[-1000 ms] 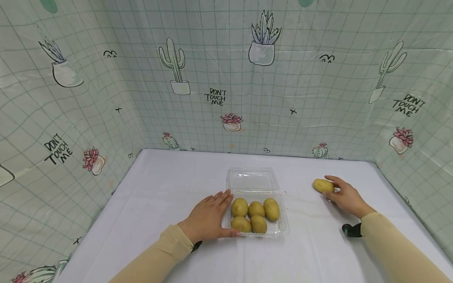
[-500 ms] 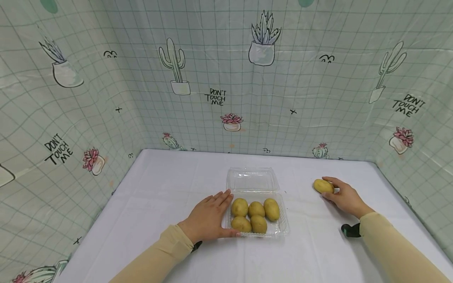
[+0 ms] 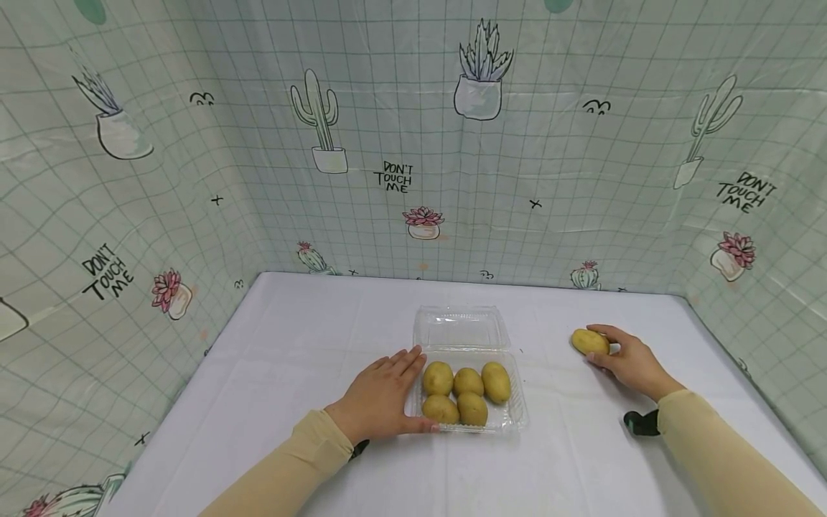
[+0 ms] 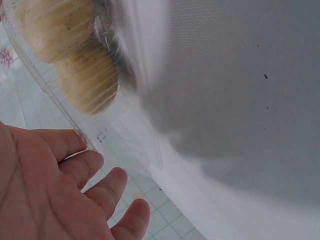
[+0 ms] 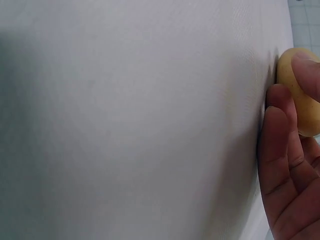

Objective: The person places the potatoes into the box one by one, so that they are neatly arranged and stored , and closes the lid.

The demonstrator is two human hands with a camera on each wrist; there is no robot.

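Note:
With fingers extended, my left hand (image 3: 377, 398) rests along the left side of a clear plastic clamshell container (image 3: 519, 402), its thumb at the front edge. In the left wrist view the fingers (image 4: 110, 187) touch the container's wall. Several yellow potatoes (image 3: 438, 379) sit inside in two rows, and the right front part holds none. Out to the right, my right hand (image 3: 636, 365) holds another potato (image 3: 589, 342) between thumb and fingers, low at the table surface. The right wrist view shows the thumb on one side of this potato (image 5: 309, 112) and fingers on the other.
The container's hinged lid (image 3: 460, 328) lies folded back behind it. A white cloth covers the table (image 3: 310, 323). Grid-patterned curtains (image 3: 549, 165) with cactus drawings enclose the back and both sides. A black strap piece (image 3: 642, 423) shows at the right wrist.
The potato in my right hand has shifted only very slightly, and my right fingers have settled a little further over it. My left hand and the container have stayed still.

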